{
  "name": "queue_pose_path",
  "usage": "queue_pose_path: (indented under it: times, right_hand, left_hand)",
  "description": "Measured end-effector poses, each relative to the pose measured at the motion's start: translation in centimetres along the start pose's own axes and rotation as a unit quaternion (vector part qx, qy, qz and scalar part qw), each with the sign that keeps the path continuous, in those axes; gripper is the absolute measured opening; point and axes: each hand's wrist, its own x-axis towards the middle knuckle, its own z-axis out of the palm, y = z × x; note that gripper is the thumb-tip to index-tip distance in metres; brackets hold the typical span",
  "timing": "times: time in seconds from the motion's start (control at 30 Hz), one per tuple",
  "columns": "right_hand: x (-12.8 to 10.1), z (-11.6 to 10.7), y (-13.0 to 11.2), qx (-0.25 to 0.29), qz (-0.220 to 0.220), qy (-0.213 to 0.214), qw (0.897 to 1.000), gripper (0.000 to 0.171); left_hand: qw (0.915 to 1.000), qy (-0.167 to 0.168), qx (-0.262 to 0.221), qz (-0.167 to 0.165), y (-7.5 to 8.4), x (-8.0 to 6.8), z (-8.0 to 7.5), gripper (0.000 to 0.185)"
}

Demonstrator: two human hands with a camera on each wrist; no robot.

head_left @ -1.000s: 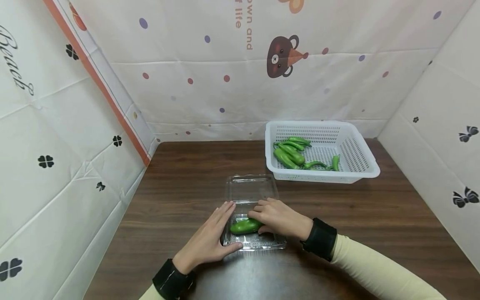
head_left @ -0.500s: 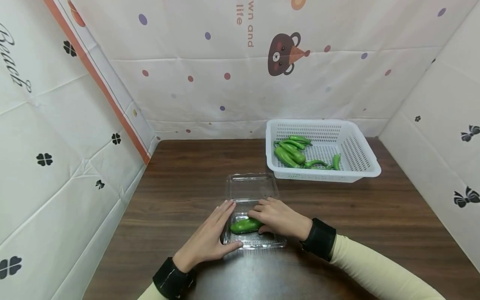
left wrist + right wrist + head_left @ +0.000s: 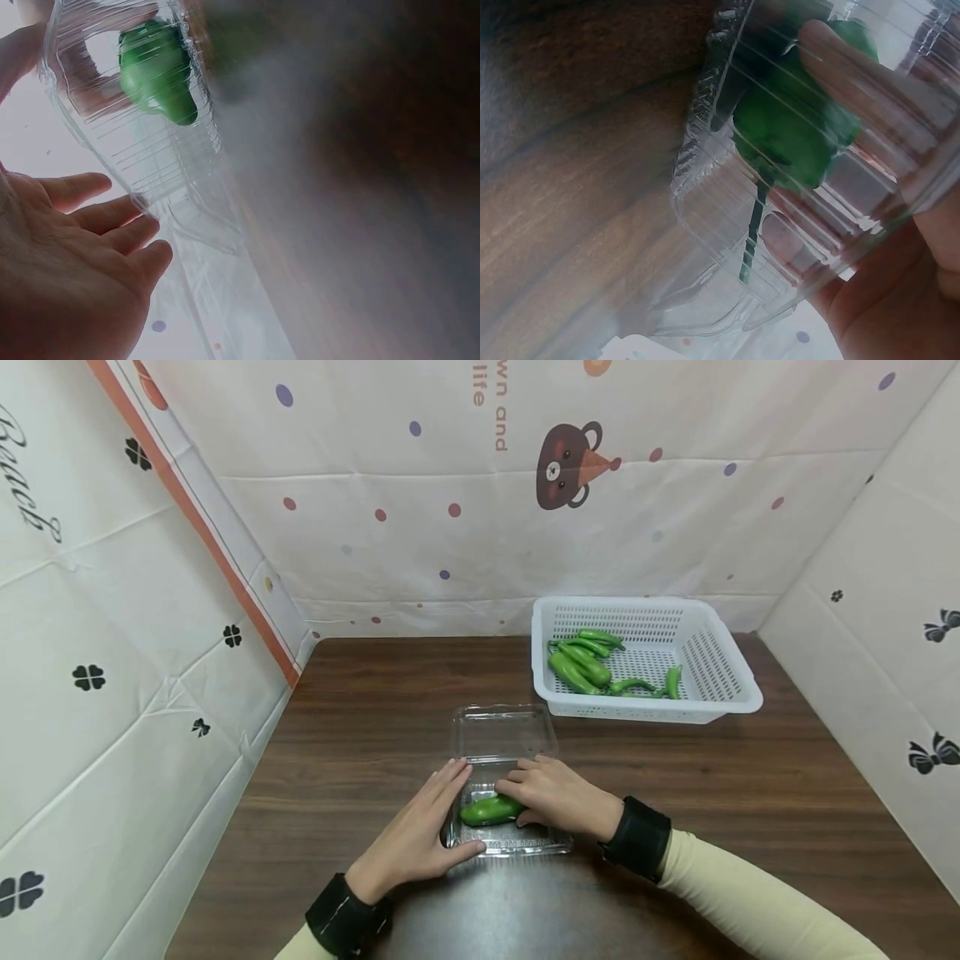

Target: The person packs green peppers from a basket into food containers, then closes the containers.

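Pepper [image 3: 491,811]: green, glossy, plump, short; thin dark stem visible in right wrist view [image 3: 751,232]. Lies lengthwise across near half of clear clamshell box [image 3: 480,842], lid half flat open behind, on dark wood table [image 3: 360,727]. Right hand [image 3: 558,793] over pepper, fingers curled on its right end, holding it down in box. Left hand [image 3: 420,835] flat against box's left wall, fingers straight, nothing gripped. White basket [image 3: 720,681] well apart, far right, holds more green peppers [image 3: 581,664].
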Motion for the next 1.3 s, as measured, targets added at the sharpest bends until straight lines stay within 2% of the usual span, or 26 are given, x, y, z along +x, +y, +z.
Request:
queue_pose_path:
  times: [0.43, 0.7, 1.0, 1.3]
  right_hand:
    - [-0.5, -0.4, 0.1, -0.003, 0.005, 0.009, 1.0, 0.052]
    - [-0.7, -1.0, 0.0, -0.022, -0.004, 0.023, 0.999, 0.057]
    - [-0.8, -2.8, 0.5, -0.045, -0.013, 0.071, 0.996, 0.049]
    - [-1.1, -3.9, 1.9, -0.003, -0.009, 0.161, 0.987, 0.039]
  left_hand:
    - [1.0, 0.004, 0.006, 0.005, 0.3, 0.3, -0.2, 0.1]
    - [0.9998, -0.003, -0.008, -0.019, 0.7, 0.6, -0.7, 0.096]
    - [0.9988, 0.047, 0.01, 0.008, 1.4, 1.6, -0.8, 0.096]
    - [0.9952, 0.086, 0.031, 0.033, 2.6, 3.3, -1.0, 0.096]
